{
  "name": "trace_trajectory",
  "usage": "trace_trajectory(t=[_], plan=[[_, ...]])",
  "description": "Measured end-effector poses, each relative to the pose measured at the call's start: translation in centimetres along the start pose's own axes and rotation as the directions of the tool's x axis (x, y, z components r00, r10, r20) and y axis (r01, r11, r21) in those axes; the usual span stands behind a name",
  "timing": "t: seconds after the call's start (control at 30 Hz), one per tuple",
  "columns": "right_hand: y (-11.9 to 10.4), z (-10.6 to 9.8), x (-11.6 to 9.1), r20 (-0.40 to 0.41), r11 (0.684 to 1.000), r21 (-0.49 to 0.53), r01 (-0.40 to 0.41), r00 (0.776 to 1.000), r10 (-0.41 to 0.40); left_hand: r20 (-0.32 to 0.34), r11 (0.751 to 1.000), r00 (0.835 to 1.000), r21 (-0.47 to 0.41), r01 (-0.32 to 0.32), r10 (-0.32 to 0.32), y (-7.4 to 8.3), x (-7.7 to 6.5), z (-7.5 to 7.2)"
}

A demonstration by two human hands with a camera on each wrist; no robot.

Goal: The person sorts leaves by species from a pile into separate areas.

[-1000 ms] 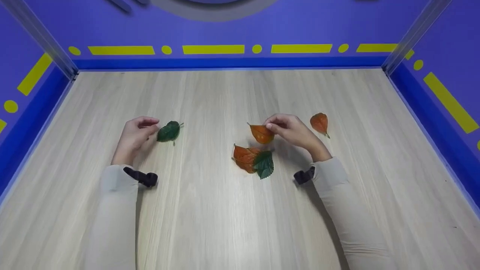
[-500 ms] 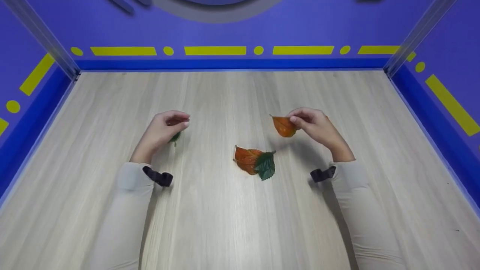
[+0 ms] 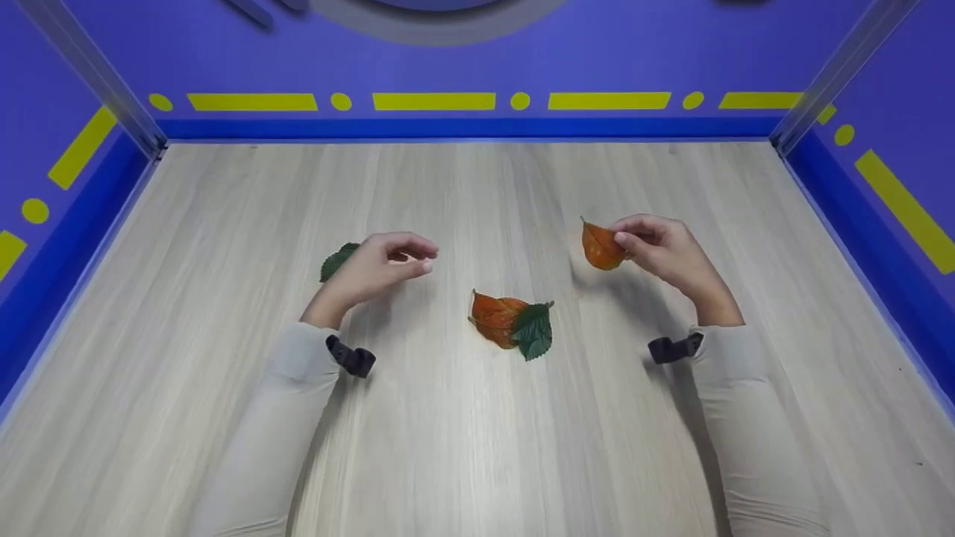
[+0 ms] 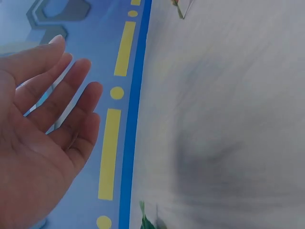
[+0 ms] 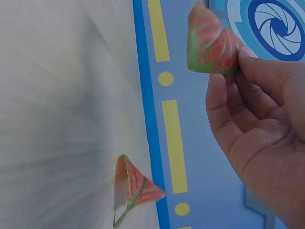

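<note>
Between its thumb and fingertips my right hand (image 3: 664, 250) pinches an orange leaf (image 3: 601, 246), raised above the table; the right wrist view shows red and green on this leaf (image 5: 212, 45). Another orange leaf (image 5: 136, 188) lies on the table below, hidden behind the right hand in the head view. My left hand (image 3: 380, 268) hovers with loosely bent fingers and holds nothing. Partly covered by it is a dark green leaf (image 3: 339, 261). Between the hands, orange leaves (image 3: 492, 321) overlap with a toothed green leaf (image 3: 533, 332) on the table.
The light wood-grain table (image 3: 462, 447) is enclosed by blue panels (image 3: 477, 67) with yellow markings at the back and both sides. Black wrist cameras (image 3: 351, 358) sit on both sleeves.
My left hand has moved right, passing over the green leaf, which stays on the table. My right hand has carried its orange leaf rightward, away from the overlapping leaves, and now covers the far-right leaf.
</note>
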State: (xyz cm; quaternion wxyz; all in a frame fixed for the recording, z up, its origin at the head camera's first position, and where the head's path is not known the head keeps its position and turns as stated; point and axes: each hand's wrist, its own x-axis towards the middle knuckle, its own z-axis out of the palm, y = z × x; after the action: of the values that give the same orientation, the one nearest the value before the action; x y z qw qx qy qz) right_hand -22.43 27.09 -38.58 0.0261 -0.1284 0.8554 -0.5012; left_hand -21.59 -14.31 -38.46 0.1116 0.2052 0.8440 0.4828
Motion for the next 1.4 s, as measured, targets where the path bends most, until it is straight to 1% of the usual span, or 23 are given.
trace_trajectory(t=[0.17, 0.37, 0.5, 0.6, 0.77, 0.93, 1.17, 1.4], plan=[[0.5, -0.9, -0.4, -0.014, 0.999, -0.004, -0.045, 0.999, 0.045, 0.055, 1.0, 0.998, 0.011, -0.027, 0.026, 0.6, 0.6, 1.1], [1.1, -1.9, -0.6, -0.053, 0.998, -0.04, -0.039, 0.998, 0.037, 0.097, 0.999, 0.994, 0.007, -0.054, 0.053, 0.9, 1.1, 2.0], [1.5, -2.4, -0.8, -0.064, 0.999, -0.043, -0.032, 0.998, 0.029, 0.124, 0.998, 0.991, 0.033, -0.048, 0.043, 1.2, 1.2, 2.5], [2.1, -2.8, -0.9, -0.061, 0.999, -0.027, -0.038, 0.997, 0.036, 0.149, 0.996, 0.988, 0.073, -0.047, 0.035, 1.2, 1.4, 3.0], [2.8, -3.1, -0.9, -0.075, 0.997, -0.025, -0.067, 0.995, 0.065, 0.187, 0.992, 0.982, 0.112, -0.06, 0.038, 1.3, 1.9, 3.9], [3.2, -3.3, -0.9, -0.089, 0.994, -0.038, -0.103, 0.991, 0.099, 0.22, 0.992, 0.975, 0.115, -0.053, 0.027, 1.5, 2.2, 4.5], [4.0, -3.6, -1.0, -0.094, 0.985, -0.06, -0.163, 0.983, 0.157, 0.273, 0.995, 0.962, 0.091, -0.034, 0.008, 1.3, 2.6, 5.1], [4.5, -3.9, -1.1, -0.081, 0.981, -0.049, -0.189, 0.979, 0.184, 0.288, 0.997, 0.958, 0.07, -0.022, 0.001, 1.2, 2.8, 5.3]])
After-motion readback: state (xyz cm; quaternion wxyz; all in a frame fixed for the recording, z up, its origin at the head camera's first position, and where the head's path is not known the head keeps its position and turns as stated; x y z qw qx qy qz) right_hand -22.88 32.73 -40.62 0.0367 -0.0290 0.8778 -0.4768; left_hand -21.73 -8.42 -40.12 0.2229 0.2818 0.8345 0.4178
